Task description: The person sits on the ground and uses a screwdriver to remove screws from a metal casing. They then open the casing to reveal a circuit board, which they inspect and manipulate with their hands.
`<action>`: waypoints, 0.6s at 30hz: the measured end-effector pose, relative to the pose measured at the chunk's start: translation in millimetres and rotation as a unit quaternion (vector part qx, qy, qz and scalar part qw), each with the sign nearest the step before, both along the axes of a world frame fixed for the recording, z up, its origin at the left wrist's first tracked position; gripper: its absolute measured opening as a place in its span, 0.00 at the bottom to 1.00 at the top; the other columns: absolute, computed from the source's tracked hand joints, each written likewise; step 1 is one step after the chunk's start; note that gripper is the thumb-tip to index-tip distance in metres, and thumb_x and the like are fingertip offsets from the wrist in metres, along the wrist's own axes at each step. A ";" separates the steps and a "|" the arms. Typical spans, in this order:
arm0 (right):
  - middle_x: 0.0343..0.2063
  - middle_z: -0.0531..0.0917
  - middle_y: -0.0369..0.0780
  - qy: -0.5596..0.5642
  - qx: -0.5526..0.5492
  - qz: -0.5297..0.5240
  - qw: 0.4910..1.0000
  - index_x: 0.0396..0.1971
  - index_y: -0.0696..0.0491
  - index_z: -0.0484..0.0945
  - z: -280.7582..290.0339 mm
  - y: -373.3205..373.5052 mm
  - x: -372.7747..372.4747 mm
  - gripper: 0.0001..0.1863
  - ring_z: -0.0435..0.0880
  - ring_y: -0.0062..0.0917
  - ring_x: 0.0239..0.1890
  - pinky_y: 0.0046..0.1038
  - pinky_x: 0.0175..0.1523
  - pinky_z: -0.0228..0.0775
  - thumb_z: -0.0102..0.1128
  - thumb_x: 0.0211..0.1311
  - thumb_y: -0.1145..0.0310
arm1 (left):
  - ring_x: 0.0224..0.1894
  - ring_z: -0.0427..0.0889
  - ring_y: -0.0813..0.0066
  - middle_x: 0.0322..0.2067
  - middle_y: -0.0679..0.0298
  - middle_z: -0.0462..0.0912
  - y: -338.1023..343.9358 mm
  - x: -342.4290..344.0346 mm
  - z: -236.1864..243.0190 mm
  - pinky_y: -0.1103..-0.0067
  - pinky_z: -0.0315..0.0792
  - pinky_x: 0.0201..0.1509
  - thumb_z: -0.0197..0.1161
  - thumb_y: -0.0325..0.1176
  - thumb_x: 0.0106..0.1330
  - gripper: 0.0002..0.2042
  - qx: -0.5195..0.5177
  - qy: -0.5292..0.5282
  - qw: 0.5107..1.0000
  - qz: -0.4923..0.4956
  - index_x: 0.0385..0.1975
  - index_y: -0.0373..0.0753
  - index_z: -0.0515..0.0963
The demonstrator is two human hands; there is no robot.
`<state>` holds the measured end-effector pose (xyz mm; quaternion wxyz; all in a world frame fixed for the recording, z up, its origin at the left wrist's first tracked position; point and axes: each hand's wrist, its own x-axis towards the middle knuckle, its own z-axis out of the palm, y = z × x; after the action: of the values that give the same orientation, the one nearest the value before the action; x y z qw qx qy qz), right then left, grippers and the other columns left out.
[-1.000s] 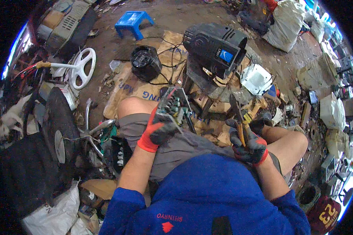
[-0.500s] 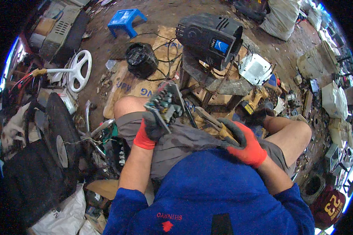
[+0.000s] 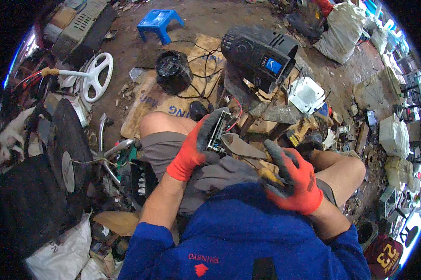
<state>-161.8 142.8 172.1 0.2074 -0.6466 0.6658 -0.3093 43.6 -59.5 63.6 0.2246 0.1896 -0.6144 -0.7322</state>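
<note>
My left hand (image 3: 194,149), in a red glove with a dark grey palm, grips a circuit board (image 3: 218,133) over my lap. The board is turned nearly edge-on, and a thin red wire shows beside it. My right hand (image 3: 297,182), gloved alike, holds a pair of snips (image 3: 242,146) with yellow handles. Their broad metal jaws point left, close to the board's lower right edge; whether they touch it, I cannot tell. The right index finger and thumb are raised off the handles, while the lower fingers stay around them.
Ahead stands a low bench (image 3: 266,109) bearing a black plastic housing (image 3: 259,53) and a white metal plate (image 3: 307,94). A black motor-like unit (image 3: 173,72) with cables lies on cardboard. A yellow-handled tool (image 3: 299,133) lies near my right foot. A white steering wheel (image 3: 98,77) and scrap crowd the left.
The board has turned from showing its component face to nearly edge-on and moved right, towards the snips. The jaws have spread, and my right hand's grip has loosened.
</note>
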 end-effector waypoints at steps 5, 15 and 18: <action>0.48 0.80 0.51 0.037 -0.005 0.015 0.999 0.65 0.54 0.70 4.9 -4.6 1.5 0.42 0.85 0.48 0.42 0.40 0.44 0.80 0.76 0.47 0.61 | 0.72 0.66 0.65 0.70 0.57 0.66 0.6 4.1 1.5 0.69 0.61 0.73 0.82 0.63 0.37 0.64 0.023 0.043 0.999 -0.002 0.73 0.34 0.58; 0.46 0.80 0.53 0.079 -0.021 0.008 0.997 0.63 0.59 0.71 3.8 -1.7 3.8 0.43 0.85 0.46 0.40 0.37 0.44 0.79 0.78 0.42 0.68 | 0.68 0.70 0.69 0.66 0.59 0.69 0.8 0.4 3.2 0.71 0.62 0.72 0.83 0.62 0.36 0.63 -0.010 0.048 0.999 0.001 0.72 0.33 0.59; 0.45 0.80 0.52 0.053 -0.075 0.001 0.996 0.60 0.59 0.73 8.6 5.0 -0.2 0.42 0.86 0.43 0.40 0.37 0.45 0.79 0.78 0.40 0.69 | 0.68 0.70 0.69 0.66 0.59 0.70 -0.2 -0.7 4.7 0.71 0.62 0.72 0.83 0.62 0.36 0.63 -0.015 0.038 0.999 0.007 0.72 0.32 0.59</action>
<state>-162.0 147.8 180.7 0.1223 -0.6765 0.6502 -0.3235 42.9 -59.7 68.3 0.2557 0.1622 -0.6148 -0.7283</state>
